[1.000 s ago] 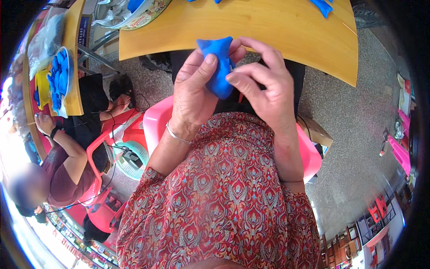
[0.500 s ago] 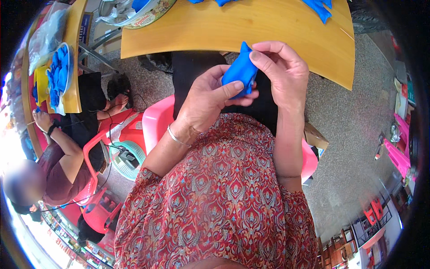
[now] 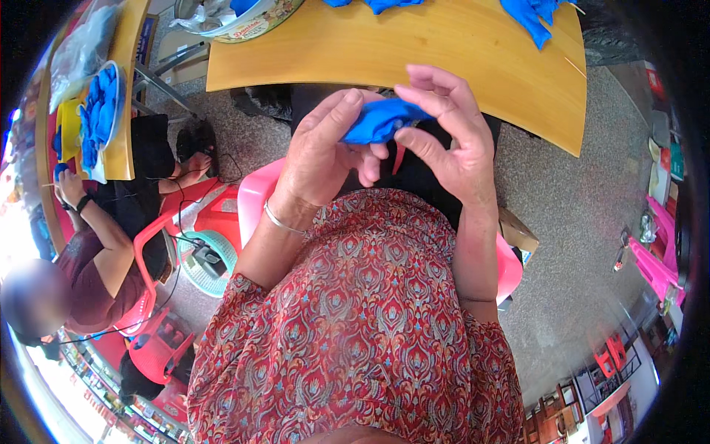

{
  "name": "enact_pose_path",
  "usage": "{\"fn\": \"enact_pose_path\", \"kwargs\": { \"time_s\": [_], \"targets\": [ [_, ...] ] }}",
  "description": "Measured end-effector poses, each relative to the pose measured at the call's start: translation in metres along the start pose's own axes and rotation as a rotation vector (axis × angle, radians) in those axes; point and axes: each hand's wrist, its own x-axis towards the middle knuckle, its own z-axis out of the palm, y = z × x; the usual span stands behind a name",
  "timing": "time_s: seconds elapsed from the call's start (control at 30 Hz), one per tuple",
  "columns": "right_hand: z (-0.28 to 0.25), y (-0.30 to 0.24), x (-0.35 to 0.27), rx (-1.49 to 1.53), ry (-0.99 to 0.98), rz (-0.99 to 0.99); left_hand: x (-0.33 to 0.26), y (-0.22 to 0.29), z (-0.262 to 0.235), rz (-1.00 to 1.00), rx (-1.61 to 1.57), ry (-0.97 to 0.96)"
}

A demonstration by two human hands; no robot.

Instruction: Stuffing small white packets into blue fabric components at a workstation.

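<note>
A small blue cloth piece (image 3: pixel 377 122), puffed and with pointed ends, is held sideways above my lap near the table edge. My left hand (image 3: pixel 325 144) is closed round its left end, thumb on top and some fingers curled below. At the right end, my right hand (image 3: pixel 451 133) has its thumb by the lower edge and its forefinger by the upper edge, the cloth between them. Its other fingers are raised and loosely spread. A small pale spot, too small to make out, shows on the cloth near the right thumb.
Ahead stands a wooden table (image 3: pixel 444 52) with more blue cloth pieces (image 3: pixel 529 22) and a round tin (image 3: pixel 255 22). At the left, a person (image 3: pixel 103 259) works beside a tray of blue pieces (image 3: pixel 100 118). A turquoise basket (image 3: pixel 207 263) and a cable lie between us.
The blue piece has turned from upright to nearly level and shifted slightly left. My left thumb has moved up over it; my right hand has gone from pinching its tip to spanning its right end.
</note>
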Motion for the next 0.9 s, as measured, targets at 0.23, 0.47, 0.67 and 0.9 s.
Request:
{"fn": "enact_pose_path", "kwargs": {
  "time_s": [0.23, 0.47, 0.67, 0.9],
  "targets": [
    [0.008, 0.001, -0.009, 0.150, 0.063, 0.142, -0.006, -0.005, 0.002, 0.000, 0.065, -0.046],
    [0.008, -0.010, -0.007, 0.089, 0.129, 0.225, -0.007, -0.014, 0.005, 0.723, 0.586, 0.124],
    [0.005, -0.001, -0.009, 0.238, 0.169, 0.111, -0.006, -0.010, 0.006, 0.811, 0.735, 0.135],
    [0.004, -0.009, -0.008, 0.106, 0.166, 0.100, -0.001, -0.014, 0.007, 0.771, 0.689, 0.100]
  ]
}}
